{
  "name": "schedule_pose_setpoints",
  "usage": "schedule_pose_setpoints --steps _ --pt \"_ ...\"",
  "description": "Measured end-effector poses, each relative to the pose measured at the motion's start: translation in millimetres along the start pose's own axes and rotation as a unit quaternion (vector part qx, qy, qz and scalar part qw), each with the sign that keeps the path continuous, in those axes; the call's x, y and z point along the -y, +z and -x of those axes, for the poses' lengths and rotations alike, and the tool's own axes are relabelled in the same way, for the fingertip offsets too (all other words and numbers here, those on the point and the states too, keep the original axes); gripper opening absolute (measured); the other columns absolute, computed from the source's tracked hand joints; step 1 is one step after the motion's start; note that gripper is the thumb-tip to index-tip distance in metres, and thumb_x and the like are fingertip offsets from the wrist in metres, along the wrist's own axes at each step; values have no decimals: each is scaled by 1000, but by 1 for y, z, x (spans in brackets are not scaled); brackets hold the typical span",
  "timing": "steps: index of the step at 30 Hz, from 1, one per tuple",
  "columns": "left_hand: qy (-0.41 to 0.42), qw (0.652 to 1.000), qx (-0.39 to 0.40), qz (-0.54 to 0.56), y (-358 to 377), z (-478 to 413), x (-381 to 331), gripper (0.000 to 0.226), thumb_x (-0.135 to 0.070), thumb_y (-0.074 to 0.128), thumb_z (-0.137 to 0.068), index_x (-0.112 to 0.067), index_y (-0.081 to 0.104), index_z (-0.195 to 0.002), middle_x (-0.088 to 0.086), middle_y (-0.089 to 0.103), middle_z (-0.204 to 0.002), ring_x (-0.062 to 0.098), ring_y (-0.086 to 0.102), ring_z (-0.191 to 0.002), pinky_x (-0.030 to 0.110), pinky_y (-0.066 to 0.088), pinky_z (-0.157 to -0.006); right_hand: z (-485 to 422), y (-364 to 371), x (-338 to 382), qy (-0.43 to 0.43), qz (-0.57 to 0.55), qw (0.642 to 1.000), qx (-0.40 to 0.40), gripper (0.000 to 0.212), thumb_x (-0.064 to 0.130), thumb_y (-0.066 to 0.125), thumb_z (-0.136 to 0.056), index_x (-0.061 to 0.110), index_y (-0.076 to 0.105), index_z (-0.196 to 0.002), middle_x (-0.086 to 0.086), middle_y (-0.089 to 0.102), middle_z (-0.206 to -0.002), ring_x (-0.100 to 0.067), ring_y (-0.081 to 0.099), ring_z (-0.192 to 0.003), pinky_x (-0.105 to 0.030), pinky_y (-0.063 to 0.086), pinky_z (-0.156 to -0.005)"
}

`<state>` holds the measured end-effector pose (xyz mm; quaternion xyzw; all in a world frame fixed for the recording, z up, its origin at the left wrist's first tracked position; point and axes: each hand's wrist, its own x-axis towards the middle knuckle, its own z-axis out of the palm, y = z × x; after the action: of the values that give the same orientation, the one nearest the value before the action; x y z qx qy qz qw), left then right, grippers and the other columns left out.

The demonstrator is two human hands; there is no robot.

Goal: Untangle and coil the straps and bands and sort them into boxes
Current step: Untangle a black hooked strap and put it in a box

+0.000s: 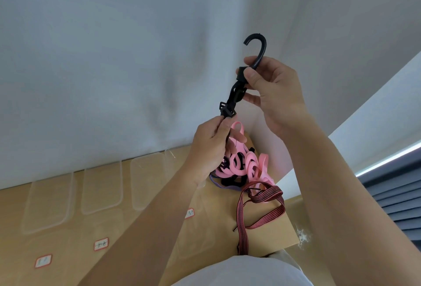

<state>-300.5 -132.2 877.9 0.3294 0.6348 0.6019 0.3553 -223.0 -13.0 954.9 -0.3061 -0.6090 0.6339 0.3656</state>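
Note:
A black strap with a big plastic hook (pixel 257 50) is held up in front of the wall. My right hand (pixel 273 89) pinches the hook's base between thumb and fingers. Lower down, my left hand (pixel 211 144) grips the black strap (pixel 235 96) just under its buckle. A tangle of pink bands (pixel 248 167) with black and purple ones hangs and lies below my left hand. A red-and-black striped strap (pixel 262 196) trails from the pile over the table's front edge.
Three clear plastic boxes (pixel 102 187) stand in a row along the wall on the wooden table (pixel 136 240), with a fourth partly behind my left arm. Small red-edged labels (pixel 101 244) lie in front of them. The table's right edge is close by.

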Motion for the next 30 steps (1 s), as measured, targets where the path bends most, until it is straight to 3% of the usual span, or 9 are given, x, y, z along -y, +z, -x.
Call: schedule_pose_setpoints --steps 5,8,11,13,16,19,22,25,30 --pt "-36 999 8 -4 0 -3 18 16 -22 35 -111 -12 47 -105 8 78 -85 25 52 -44 27 40 -45 -2 1 7 -16 -15 1000 2 18 1 57 -99 9 65 -112 -7 73 -95 -17 69 -77 -28 56 -68" --pt "-44 999 1 -4 0 -5 30 28 -25 36 -111 -7 52 -97 9 75 -74 24 46 -41 28 37 -46 -4 0 9 -28 -18 999 -3 18 0 57 -99 9 65 -112 -5 73 -92 -17 69 -77 -29 55 -68" --pt "-69 997 8 25 1 -8 43 40 -32 38 -111 -6 59 -89 3 49 -52 16 35 -43 28 29 -50 -5 0 8 -34 -17 999 -6 19 0 57 -98 11 66 -111 -4 74 -91 -17 68 -77 -32 56 -71" --pt "-103 993 23 54 2 -8 49 42 -40 38 -110 -9 61 -93 1 34 -55 14 24 -48 33 16 -53 -6 0 8 -37 -15 999 -9 19 1 57 -98 11 66 -112 -3 74 -91 -18 68 -78 -36 57 -74" --pt "-146 985 53 77 1 -4 53 43 -55 42 -103 -15 55 -92 -1 34 -57 14 17 -48 32 10 -50 -8 -1 11 -40 -15 999 -12 20 1 57 -98 11 66 -113 -2 74 -91 -15 67 -78 -36 57 -77" --pt "-149 982 105 42 1 -1 56 46 -51 47 -103 -15 40 -77 -4 27 -55 15 13 -48 29 8 -45 -8 -1 13 -38 -25 999 -7 20 1 57 -99 10 65 -115 -3 73 -91 -14 67 -78 -36 59 -75" --pt "-154 985 77 32 3 -2 63 46 -31 54 -105 -17 31 -68 -6 24 -48 16 18 -42 27 21 -44 -8 0 12 -32 -28 999 -8 20 2 56 -99 11 65 -114 -2 72 -90 -15 66 -79 -40 62 -76" --pt "-95 995 3 33 5 -1 71 33 -14 63 -98 -4 43 -75 7 38 -51 22 39 -48 33 41 -58 -9 0 9 -21 -28 999 -15 20 3 56 -100 11 66 -115 -2 71 -89 -17 64 -80 -41 62 -75" --pt "-41 992 -94 71 0 0 83 29 -25 82 -76 -18 54 -79 -1 37 -61 22 43 -58 37 44 -64 -9 0 11 -18 -35 999 -23 19 5 56 -100 11 65 -115 0 70 -86 -15 63 -77 -39 61 -70"
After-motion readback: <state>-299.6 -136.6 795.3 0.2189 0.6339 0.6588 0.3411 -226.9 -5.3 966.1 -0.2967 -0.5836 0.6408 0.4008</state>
